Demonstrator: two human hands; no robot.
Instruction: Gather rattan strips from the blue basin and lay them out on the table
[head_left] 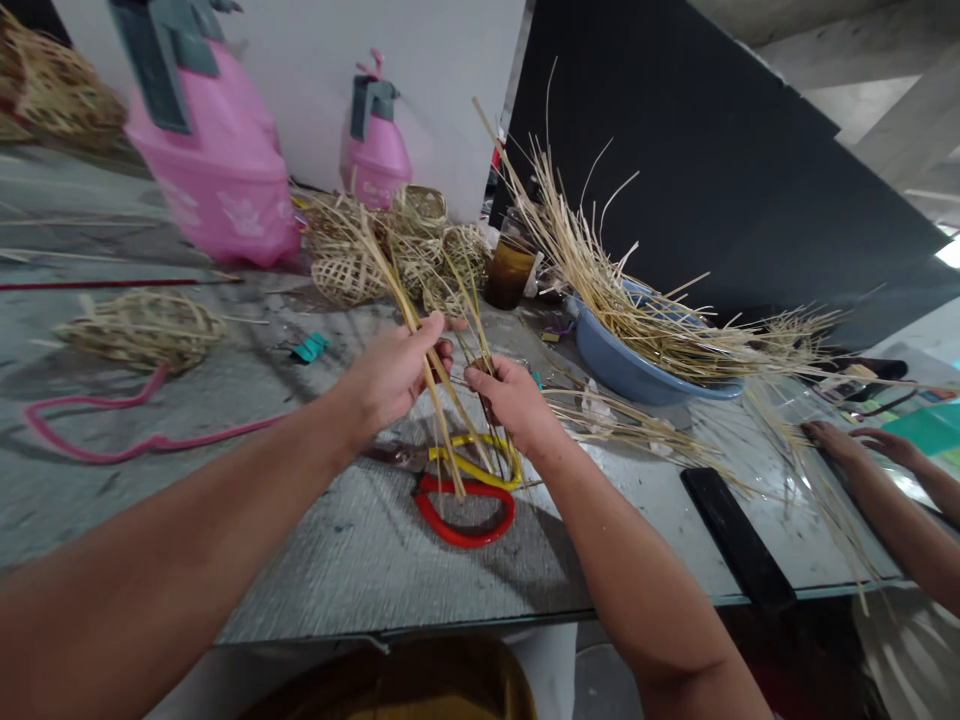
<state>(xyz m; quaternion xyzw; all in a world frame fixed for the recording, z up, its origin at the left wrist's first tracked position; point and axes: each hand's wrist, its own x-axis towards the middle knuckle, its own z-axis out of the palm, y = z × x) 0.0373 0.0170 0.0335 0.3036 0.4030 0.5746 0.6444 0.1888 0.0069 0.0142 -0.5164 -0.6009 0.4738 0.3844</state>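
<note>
My left hand (409, 368) is closed round a few pale bamboo strips (394, 275), which slant from the upper left down past the palm. In a pinch, my right hand (510, 395) holds several thinner, darker strips (474, 310) close beside it. The lower ends of both bunches hang over a pair of scissors (465, 520) with one red and one yellow handle loop, lying on the table. Part of the scissor blades is in the shadow under my left wrist. Just beyond my hands sit small woven bamboo pieces (349, 270).
A blue basin (637, 365) heaped with loose strips stands at the right. Behind are two pink spray bottles (217, 160) and a brown jar (510, 265). A black bar (739, 535) lies near the table's front edge. Another person's hands (840, 445) rest at the far right.
</note>
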